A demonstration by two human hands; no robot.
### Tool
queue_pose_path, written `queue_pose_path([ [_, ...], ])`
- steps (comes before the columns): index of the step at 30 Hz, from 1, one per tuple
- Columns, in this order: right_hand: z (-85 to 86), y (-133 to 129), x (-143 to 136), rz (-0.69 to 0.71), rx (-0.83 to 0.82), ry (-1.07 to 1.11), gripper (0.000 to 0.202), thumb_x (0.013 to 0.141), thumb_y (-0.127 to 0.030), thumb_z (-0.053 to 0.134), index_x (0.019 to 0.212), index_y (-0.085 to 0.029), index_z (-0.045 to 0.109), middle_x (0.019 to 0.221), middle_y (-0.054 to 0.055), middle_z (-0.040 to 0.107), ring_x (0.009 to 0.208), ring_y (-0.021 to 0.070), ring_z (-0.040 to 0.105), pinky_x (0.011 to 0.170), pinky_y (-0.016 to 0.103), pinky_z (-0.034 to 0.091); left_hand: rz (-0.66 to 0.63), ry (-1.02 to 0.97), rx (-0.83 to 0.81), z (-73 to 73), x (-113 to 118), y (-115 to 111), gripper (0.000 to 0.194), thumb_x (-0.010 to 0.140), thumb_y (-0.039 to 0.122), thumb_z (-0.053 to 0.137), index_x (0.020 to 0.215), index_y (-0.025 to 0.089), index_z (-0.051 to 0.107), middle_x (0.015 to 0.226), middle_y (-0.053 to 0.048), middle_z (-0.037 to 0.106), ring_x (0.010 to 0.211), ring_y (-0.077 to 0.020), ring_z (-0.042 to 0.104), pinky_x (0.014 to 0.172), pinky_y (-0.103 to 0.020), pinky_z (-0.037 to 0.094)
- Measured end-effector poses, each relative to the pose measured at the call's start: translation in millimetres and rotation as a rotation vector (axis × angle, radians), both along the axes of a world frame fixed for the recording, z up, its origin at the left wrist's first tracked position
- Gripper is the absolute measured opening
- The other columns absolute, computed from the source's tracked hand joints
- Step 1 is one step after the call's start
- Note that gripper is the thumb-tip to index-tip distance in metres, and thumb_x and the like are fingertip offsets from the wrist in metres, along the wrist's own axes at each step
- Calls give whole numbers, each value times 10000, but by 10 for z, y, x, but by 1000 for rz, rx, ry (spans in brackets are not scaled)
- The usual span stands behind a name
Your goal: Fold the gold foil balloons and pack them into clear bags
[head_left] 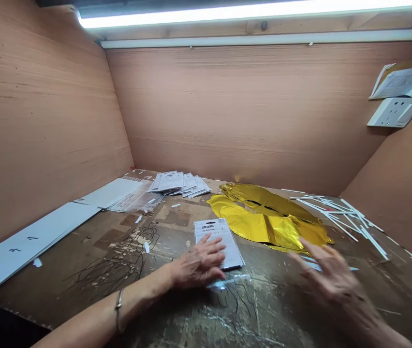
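My left hand (199, 263), fingers spread, rests on the lower left part of a stack of printed cards (229, 246) in the middle of the worktop. Just below its fingertips lies a small clear plastic piece (229, 282). My right hand (327, 273), slightly blurred, has its fingers apart over the near edge of the gold foil sheets (264, 224). Beside that hand, a pale blue flat item (313, 263) is partly covered by the fingers. Nothing is visibly held in either hand.
White sticks (354, 220) lie scattered at the right. More printed cards (169, 181) are piled at the back, beside clear bags (137, 199). Long white sheets (42, 234) run along the left wall. Dark thin wires (119, 263) lie left of centre. A socket (396, 112) is on the right wall.
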State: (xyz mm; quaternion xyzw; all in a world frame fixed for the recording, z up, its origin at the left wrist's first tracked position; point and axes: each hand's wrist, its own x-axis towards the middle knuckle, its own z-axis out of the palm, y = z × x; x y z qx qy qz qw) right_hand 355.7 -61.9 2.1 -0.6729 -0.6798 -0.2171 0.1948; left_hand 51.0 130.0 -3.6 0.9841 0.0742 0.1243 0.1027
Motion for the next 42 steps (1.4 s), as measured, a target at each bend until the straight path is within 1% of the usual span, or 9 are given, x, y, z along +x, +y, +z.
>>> queue_pose_path([
  [6, -152, 674, -889, 591, -208, -35, 262, 813, -120, 413, 969, -260, 570, 1182, 50, 511, 1076, 195, 442, 906, 444, 344, -81, 83, -141, 58, -376, -198, 676, 706, 563, 501, 1234, 167, 353, 1295, -137, 387, 1244, -261, 244, 1031, -428, 96],
  [9, -159, 824, -1125, 445, -157, 329, 207, 810, -143, 404, 718, -197, 582, 1124, 80, 518, 1034, 187, 472, 851, 370, 405, -58, 30, -186, -16, -378, -239, 620, 678, 536, 558, 1151, 159, 424, 1266, -138, 422, 1226, -265, 281, 1030, -425, 112],
  [12, -190, 900, -1211, 255, -191, 605, 239, 796, -218, 412, 586, -179, 521, 1093, 106, 522, 1019, 212, 489, 819, 346, 424, 86, -71, -240, -117, -320, -249, 162, 842, 243, 404, 898, 163, 533, 1089, -79, 568, 1128, -173, 430, 1013, -351, 204],
  [14, -216, 934, -1230, 178, -244, 691, 260, 798, -256, 385, 572, -185, 493, 952, 94, 587, 874, 202, 555, 732, 316, 447, 159, -118, -268, -158, -294, -244, 209, 836, 108, 332, 795, 162, 530, 995, -55, 606, 1058, -137, 489, 995, -318, 241],
  [19, -236, 995, -1267, 13, -375, 716, 293, 799, -327, 338, 540, -202, 393, 530, -1, 530, 527, 152, 502, 508, 248, 367, 149, -133, -423, -123, -336, -245, 119, 751, 261, 561, 780, 161, 503, 1015, -52, 596, 1005, -167, 519, 980, -309, 259],
  [28, -158, 1032, -1325, -41, -438, 730, 285, 797, -333, 305, 555, -205, 383, 536, 7, 539, 546, 156, 508, 519, 242, 338, 340, -305, -647, -195, -312, -249, 210, 641, -18, 525, 565, 150, 426, 905, -39, 625, 893, -130, 553, 827, -243, 378],
  [33, -231, 1094, -1297, -101, -451, 714, 274, 777, -336, 324, 555, -200, 408, 569, 17, 563, 573, 160, 519, 531, 240, 343, 303, -341, -654, -150, -345, -257, 53, 716, 178, 572, 700, 133, 550, 915, -51, 621, 825, -138, 555, 766, -231, 400],
  [35, -267, 1129, -1275, -128, -478, 738, 278, 768, -341, 328, 543, -200, 407, 563, 12, 553, 574, 156, 515, 519, 233, 339, 314, -357, -655, -155, -355, -256, 252, 623, 267, 681, 810, 134, 578, 936, -47, 613, 832, -157, 545, 746, -228, 403],
  [42, -350, 1117, -1256, -109, -466, 843, 248, 744, -361, 332, 575, -196, 406, 500, -7, 494, 500, 137, 489, 487, 236, 335, 363, -464, -698, -242, -325, -203, 191, 564, 82, 689, 733, 134, 617, 1004, -57, 594, 936, -171, 528, 823, -238, 371],
])
